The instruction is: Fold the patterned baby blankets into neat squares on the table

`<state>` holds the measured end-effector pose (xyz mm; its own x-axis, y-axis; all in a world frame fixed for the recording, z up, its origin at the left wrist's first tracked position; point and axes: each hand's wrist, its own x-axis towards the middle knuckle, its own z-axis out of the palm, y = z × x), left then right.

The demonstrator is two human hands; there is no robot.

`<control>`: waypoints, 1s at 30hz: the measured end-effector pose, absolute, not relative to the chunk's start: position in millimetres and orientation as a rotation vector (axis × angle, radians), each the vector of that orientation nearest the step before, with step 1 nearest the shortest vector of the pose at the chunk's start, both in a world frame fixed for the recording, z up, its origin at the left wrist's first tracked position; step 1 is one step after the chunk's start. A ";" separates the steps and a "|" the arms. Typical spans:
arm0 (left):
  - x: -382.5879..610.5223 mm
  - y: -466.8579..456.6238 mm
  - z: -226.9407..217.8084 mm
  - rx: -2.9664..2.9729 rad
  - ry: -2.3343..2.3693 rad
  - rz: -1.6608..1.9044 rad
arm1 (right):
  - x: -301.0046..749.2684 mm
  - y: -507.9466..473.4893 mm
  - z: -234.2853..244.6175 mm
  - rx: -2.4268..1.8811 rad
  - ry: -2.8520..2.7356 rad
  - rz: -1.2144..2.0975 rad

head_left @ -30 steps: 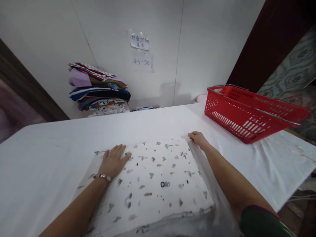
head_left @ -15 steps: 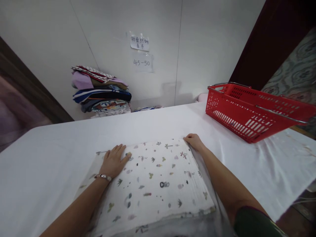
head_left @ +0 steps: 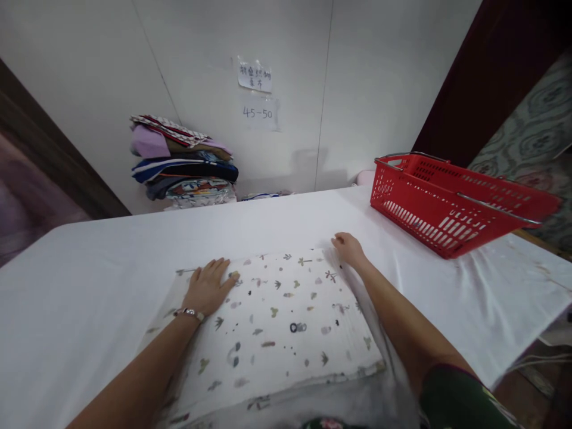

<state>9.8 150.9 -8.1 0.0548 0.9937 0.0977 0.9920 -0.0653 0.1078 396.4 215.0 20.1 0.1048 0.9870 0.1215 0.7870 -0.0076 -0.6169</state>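
Note:
A white cloth (head_left: 281, 322) printed with small plants and animals lies folded in layers in front of me, its far edge roughly straight. My left hand (head_left: 209, 287) rests flat on its far left part, fingers spread, with a bracelet (head_left: 190, 313) at the wrist. At the far right corner, my right hand (head_left: 350, 249) is closed, its fingers curled on the cloth's edge; the corner beneath is blurred and partly hidden. Greyish fabric (head_left: 339, 402) shows along the near side.
The white-covered table (head_left: 286, 223) stretches beneath everything. A red plastic basket (head_left: 420, 211) with metal handles stands at the right. Folded fabrics (head_left: 185, 164) are piled by the wall at the back left. Paper signs (head_left: 257, 92) are taped to the wall.
My right hand has risen slightly away from the far right corner. The left hand stays flat on the cloth. The view has shifted a little.

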 end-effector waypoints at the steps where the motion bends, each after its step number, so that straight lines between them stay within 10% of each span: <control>1: 9.7 151.0 -8.4 2.277 2.142 0.224 | 385.1 206.6 27.2 -1.750 -1.812 0.384; 30: -0.7 144.1 20.0 2.032 2.009 0.248 | 342.1 163.5 16.3 -1.798 -2.535 0.063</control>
<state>-0.7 144.1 20.0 0.0220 0.9974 -0.0684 0.9507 0.0002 0.3101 342.1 163.5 16.3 -0.3304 0.9438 0.0035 0.9425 0.3301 -0.0520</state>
